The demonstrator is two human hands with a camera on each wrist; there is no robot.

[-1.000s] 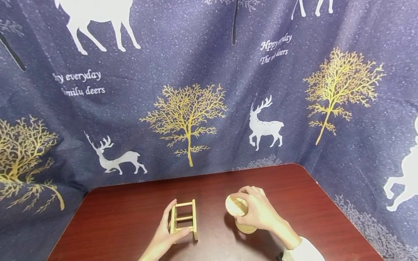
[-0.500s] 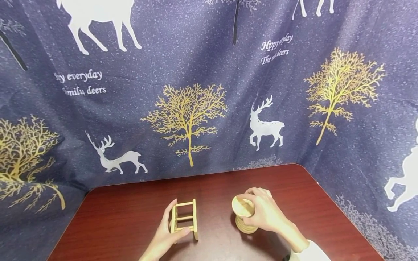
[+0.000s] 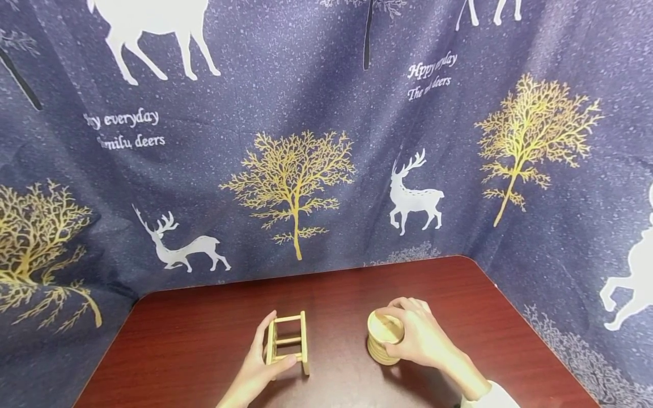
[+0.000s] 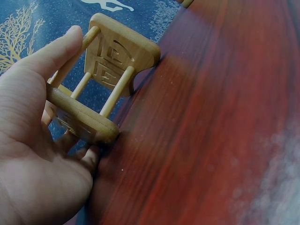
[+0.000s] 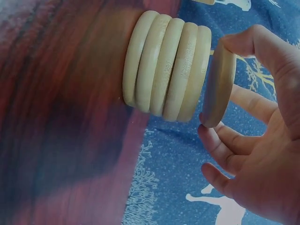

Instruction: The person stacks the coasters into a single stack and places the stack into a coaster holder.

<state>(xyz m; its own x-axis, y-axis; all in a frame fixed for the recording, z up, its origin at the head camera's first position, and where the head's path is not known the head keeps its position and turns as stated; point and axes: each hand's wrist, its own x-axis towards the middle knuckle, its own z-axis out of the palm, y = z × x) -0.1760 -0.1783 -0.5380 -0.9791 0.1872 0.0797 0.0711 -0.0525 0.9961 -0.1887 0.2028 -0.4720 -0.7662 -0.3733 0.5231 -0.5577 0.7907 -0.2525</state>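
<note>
My left hand point(image 3: 257, 365) holds a small wooden coaster rack point(image 3: 304, 345), thumb on its near side and fingers round the far side. In the left wrist view the rack shows two end panels, one with a carved pattern point(image 4: 115, 54), joined by thin dowels. Over to the right, my right hand point(image 3: 420, 337) pinches a round wooden coaster point(image 3: 384, 328) by its edge. Just below that coaster stands a stack of several similar coasters point(image 3: 378, 355). A narrow gap separates the held coaster point(image 5: 220, 86) from the stack point(image 5: 166, 70) in the right wrist view.
Both hands work over a dark red wooden table point(image 3: 204, 328). Behind and beside it hangs a blue cloth point(image 3: 326, 226) printed with deer and trees. The rack and the stack stand apart, with table surface between them.
My right hand has moved right with the coaster, from left of the stack's top to right over it. My left hand and the rack stay in place.
</note>
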